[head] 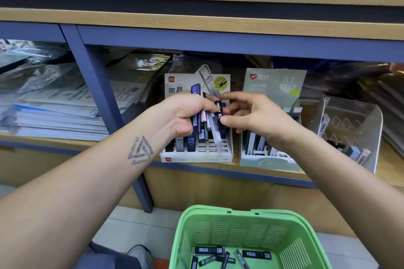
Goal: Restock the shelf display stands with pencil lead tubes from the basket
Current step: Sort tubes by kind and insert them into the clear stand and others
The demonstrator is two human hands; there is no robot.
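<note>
bright even light | soft shadows | edges bowed | left blurred

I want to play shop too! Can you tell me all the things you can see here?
white display stand: one, white, shelf middle
green display stand: one, pale green, right of the white one
clear stand: one, see-through, far right
basket: one, green, on the floor below
loose tubes: several, black, in basket
paper stacks: piles, white and blue, left shelf
left hand: grips a bunch of tubes
right hand: pinches one black tube
</note>
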